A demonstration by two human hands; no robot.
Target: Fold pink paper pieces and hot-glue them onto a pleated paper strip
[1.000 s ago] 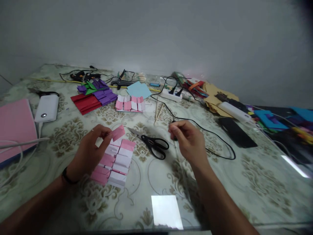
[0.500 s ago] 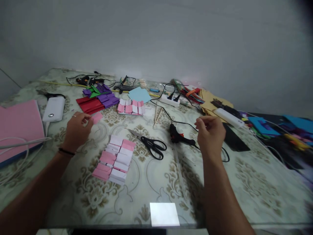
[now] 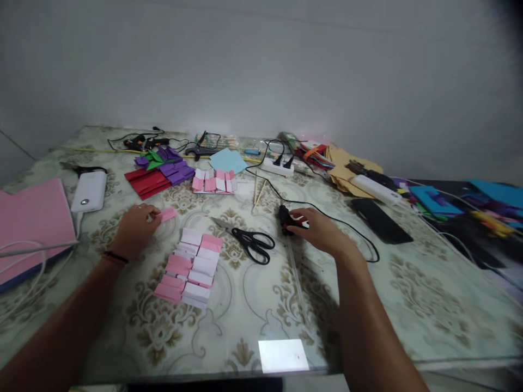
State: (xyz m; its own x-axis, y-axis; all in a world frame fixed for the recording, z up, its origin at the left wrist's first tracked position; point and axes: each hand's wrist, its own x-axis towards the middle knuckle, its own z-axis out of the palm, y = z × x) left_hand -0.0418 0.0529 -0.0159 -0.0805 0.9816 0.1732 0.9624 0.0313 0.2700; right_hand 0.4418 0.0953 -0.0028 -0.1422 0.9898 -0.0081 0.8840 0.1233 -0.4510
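My left hand (image 3: 137, 227) pinches a small piece of pink paper (image 3: 167, 214) between thumb and fingertips, above the left part of the table. My right hand (image 3: 316, 228) has its fingers round the handle of a black glue gun (image 3: 284, 219) that lies on the table; the hand hides most of the handle. Between my hands lie black-handled scissors (image 3: 251, 242), blades partly apart. Nearer my left arm is a panel of folded pink and white paper pieces (image 3: 192, 267). Behind it sits a similar pink and white set (image 3: 214, 181).
Red folded paper (image 3: 147, 182), purple folded paper (image 3: 175, 170) and light blue sheets (image 3: 227, 160) lie further back. A power strip (image 3: 278, 167) feeds the gun's cord. A phone (image 3: 381, 220) rests at right, a white power bank (image 3: 90, 190) and pink sheet (image 3: 36, 223) at left.
My right hand has moved left and down from beside the glue gun onto its handle. My left hand still holds the pink paper, slightly lower. The view has shifted a little.
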